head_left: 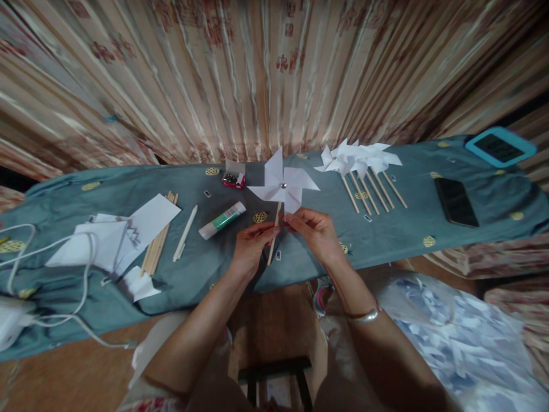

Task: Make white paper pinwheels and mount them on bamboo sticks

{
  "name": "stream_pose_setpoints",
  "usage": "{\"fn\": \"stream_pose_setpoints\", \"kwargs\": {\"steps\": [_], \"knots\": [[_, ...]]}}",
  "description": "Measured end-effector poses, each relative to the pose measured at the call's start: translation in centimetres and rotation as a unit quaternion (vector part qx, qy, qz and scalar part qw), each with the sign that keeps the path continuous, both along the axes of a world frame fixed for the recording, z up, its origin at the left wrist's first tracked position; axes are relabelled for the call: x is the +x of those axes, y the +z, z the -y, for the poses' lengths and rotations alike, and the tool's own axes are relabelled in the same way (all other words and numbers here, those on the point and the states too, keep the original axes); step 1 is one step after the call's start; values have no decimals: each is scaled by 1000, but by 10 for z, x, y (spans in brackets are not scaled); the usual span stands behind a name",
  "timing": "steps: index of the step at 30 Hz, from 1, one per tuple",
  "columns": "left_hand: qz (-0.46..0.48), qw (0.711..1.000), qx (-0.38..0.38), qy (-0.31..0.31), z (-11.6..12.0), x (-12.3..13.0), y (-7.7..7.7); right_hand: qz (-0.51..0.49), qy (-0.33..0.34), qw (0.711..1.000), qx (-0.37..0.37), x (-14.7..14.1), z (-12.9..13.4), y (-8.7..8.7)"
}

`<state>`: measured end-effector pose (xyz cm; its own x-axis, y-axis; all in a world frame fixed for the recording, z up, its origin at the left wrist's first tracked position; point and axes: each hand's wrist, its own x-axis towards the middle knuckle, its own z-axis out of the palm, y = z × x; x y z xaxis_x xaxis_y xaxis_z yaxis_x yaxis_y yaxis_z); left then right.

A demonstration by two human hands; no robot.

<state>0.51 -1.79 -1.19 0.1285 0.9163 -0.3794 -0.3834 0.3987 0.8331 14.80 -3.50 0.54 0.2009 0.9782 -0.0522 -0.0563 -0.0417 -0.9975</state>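
While the left grip (250, 240) pinches its stick (271, 252), the pinwheel (288, 182) lies beyond.

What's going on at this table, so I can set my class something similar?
A person is handling a white paper pinwheel: the left hand holds its wooden stick, and the right hand appears to pinch the lowest blade. More pinwheels lie to the right. On the left are a green-and-white tube, a white pen, loose sticks and paper.
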Motion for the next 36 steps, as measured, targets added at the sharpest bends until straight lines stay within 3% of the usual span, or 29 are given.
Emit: {"fn": "stream_pose_setpoints", "kwargs": {"steps": [12, 21, 28, 36], "knots": [[2, 1000, -19, -7, 2, 0, 4, -28, 11, 999, -20, -6, -2, 2], [27, 999, -28, 13, -2, -3, 8, 93, 22, 995, 15, -2, 8, -4], [65, 997, -31, 20, -9, -10, 11, 217, 95, 972, -7, -10, 20, -8], [82, 996, -29, 3, -8, -12, 11, 206, 102, 973, -11, -18, 25, -17]]}}
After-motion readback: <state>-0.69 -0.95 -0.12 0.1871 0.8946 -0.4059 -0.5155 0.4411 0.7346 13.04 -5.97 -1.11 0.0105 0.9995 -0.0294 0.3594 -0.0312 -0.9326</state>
